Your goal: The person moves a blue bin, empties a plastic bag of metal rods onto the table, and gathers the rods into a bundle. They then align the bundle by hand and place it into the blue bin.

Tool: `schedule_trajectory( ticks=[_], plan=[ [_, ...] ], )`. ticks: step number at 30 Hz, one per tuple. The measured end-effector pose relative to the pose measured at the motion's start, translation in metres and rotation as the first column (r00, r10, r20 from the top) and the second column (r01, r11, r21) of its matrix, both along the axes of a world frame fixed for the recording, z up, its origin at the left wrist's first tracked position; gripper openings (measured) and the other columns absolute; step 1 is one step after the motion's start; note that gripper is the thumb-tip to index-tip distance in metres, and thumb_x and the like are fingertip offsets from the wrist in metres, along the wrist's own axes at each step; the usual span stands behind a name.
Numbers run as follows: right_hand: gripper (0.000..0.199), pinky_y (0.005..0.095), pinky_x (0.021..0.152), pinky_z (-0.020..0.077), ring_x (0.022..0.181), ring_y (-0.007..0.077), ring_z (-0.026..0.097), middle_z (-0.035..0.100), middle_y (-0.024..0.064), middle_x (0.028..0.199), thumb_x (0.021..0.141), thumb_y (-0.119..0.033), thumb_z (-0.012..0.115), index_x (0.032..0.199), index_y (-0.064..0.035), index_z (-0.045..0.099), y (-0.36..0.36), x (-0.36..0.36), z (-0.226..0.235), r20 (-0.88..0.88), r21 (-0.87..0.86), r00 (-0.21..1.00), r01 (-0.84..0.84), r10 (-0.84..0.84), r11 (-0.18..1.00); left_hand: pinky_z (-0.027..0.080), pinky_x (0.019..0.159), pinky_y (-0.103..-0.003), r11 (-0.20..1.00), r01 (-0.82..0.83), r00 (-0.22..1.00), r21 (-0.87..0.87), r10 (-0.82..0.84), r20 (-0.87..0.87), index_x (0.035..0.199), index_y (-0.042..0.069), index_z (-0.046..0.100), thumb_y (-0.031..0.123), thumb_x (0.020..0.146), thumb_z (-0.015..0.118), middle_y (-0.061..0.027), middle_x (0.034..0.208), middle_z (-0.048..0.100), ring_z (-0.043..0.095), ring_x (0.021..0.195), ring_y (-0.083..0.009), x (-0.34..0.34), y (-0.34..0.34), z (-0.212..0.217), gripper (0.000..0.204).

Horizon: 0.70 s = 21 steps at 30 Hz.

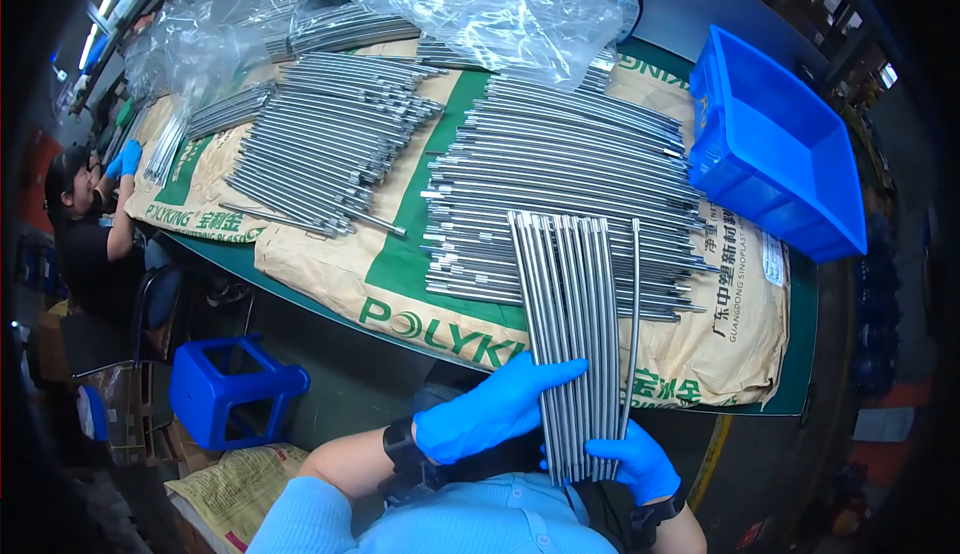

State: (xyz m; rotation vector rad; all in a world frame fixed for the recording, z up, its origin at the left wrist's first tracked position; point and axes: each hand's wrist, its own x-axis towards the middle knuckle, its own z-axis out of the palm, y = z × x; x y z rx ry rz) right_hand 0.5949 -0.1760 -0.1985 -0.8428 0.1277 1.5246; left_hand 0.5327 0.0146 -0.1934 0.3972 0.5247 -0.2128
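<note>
A fanned bundle of thin metal rods stands out in front of my body, its far ends over the table. My left hand, in a blue glove, grips the bundle from the left with its thumb laid across the rods. Low on the right side, my right hand, also gloved in blue, is closed around the near ends. One single rod stands slightly apart at the bundle's right and runs down to my right hand. The fingers behind the rods are hidden. Just beyond lies a wide layer of similar rods.
Another pile of rods lies left, on brown paper sacks covering the green table. Clear plastic bags cover the back. A blue bin sits at right. A blue stool stands below; a co-worker sits far left.
</note>
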Motion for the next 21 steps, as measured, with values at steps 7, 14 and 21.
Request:
schedule_trajectory(
  ticks=[7, 14, 21],
  plan=[
    [0.065, 0.0508, 0.087, 0.046, 0.103, 0.0411, 0.054, 0.051, 0.0247, 0.117, 0.076, -0.009, 0.064, 0.13, 0.0051, 0.032, -0.008, 0.001, -0.017, 0.032, -0.052, 0.999, 0.011, -0.009, 0.999, 0.049, 0.087, -0.036, 0.997, 0.017, 1.0, -0.079, -0.017, 0.0, 0.121, 0.0, 0.043, 0.006, 0.085, 0.056, -0.013, 0.11, 0.056, 0.057, 0.099, -0.023, -0.001, 0.005, 0.0, 0.039],
    [0.064, 0.0514, 0.086, 0.0464, 0.103, 0.0401, 0.055, 0.052, 0.0234, 0.116, 0.076, -0.009, 0.065, 0.13, 0.0048, 0.034, -0.017, 0.002, -0.03, 0.099, -0.111, 0.995, 0.006, 0.006, 0.994, 0.047, 0.09, -0.038, 0.999, 0.051, 0.998, 0.008, -0.05, -0.038, 0.125, 0.003, 0.04, 0.003, 0.083, 0.056, -0.013, 0.115, 0.053, 0.055, 0.105, -0.0238, -0.001, 0.004, 0.008, 0.045],
    [0.059, 0.0518, 0.085, 0.0474, 0.102, 0.0391, 0.056, 0.053, 0.0236, 0.114, 0.077, -0.008, 0.064, 0.127, 0.0055, 0.037, -0.01, 0.009, -0.029, 0.075, -0.047, 0.995, -0.066, 0.069, 0.997, 0.046, 0.09, -0.036, 0.998, 0.017, 0.999, 0.066, -0.014, -0.047, 0.125, 0.002, 0.038, 0.004, 0.083, 0.058, -0.0127, 0.117, 0.052, 0.053, 0.106, -0.0233, -0.001, -0.005, 0.003, 0.047]
  ],
)
